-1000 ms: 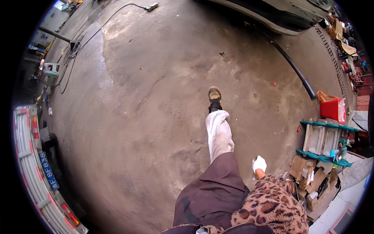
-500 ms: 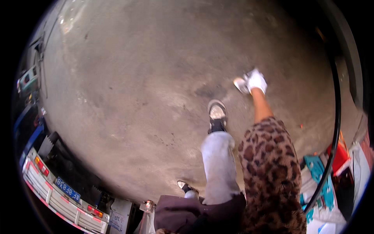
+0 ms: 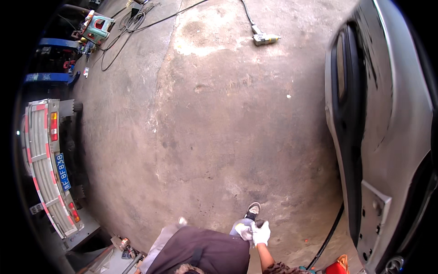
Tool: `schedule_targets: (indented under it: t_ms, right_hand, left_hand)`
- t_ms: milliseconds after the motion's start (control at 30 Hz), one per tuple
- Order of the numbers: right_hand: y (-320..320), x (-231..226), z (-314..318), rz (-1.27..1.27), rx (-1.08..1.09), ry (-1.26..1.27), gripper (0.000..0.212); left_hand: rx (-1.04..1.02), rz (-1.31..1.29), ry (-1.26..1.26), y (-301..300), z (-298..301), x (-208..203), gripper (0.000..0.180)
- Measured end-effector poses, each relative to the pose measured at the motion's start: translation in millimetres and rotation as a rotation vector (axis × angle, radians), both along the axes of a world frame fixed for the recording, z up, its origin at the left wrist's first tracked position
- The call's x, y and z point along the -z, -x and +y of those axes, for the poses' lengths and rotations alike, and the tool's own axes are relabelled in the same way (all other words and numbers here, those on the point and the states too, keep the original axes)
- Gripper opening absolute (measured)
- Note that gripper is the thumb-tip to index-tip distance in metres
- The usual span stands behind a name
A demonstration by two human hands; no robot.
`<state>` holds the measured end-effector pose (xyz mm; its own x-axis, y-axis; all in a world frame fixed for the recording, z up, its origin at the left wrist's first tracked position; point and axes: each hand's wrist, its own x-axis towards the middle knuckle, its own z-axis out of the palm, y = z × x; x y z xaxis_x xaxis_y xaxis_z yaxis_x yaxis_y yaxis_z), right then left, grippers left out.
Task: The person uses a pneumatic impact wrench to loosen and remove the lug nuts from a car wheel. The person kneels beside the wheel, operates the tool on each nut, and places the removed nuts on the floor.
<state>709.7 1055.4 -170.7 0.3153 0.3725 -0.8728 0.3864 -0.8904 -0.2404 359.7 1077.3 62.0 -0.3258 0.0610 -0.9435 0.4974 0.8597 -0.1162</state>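
- From 8 to 9 o'clock at the left rim stands a truck's pale slatted tailgate (image 3: pixel 40 157), with red-and-white strips, lamps and a blue plate (image 3: pixel 63 171).
- Just above it, toward 10 o'clock, lie two blue bars (image 3: pixel 48 77).
- A pale green stool (image 3: pixel 103 25) stands past 10 o'clock, things heaped around it.
- Beyond 7 o'clock, small metal parts (image 3: pixel 130 252) lie together at the lower edge.
- At 11 o'clock a dark cable (image 3: pixel 133 23) is coiled on the concrete floor (image 3: pixel 228 128).
- Near 7 o'clock a pale shoe tip (image 3: pixel 182 221) shows past the person's dark apron (image 3: pixel 205 249), which fills 6 o'clock; the left hand's fingers cannot be told.
- Between 5 and 6 o'clock, a limp white cloth-like item (image 3: pixel 244 233) with a yellowish edge hangs against the right hand (image 3: pixel 261 234), white-gloved, whose fingers are curled closed upon it.
- Just above them is a dark shoe (image 3: pixel 252 210).
- At 1 o'clock a gun-shaped tool (image 3: pixel 265 39) lies on its side, a line running from its handle.
- Between 4 and 5 o'clock, a black strip (image 3: pixel 327 237) slants down near a red bag (image 3: pixel 338 266).
- A large grey vehicle panel (image 3: pixel 401 105) takes up 3 o'clock.
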Motion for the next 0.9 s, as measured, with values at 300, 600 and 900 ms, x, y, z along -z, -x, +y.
schedule_targets:
  t_ms: [300, 600, 900]
  right_hand:
    - [73.1, -259.1, 340.0, 0.193, 0.267, -0.327, 0.055]
    - [60.8, -425.1, 619.6, 0.168, 0.489, -0.459, 0.061]
    - [-65.0, -446.4, 900.5, 0.114, 0.603, -0.612, 0.061]
  left_hand:
    - [0.142, -0.205, -0.228, 85.7, 367.9, -66.7, 0.037]
    - [0.614, -0.294, -0.193, 13.5, 727.7, -152.3, 0.036]
    - [1.926, -0.570, -0.018, -210.7, 1113.9, -314.5, 0.024]
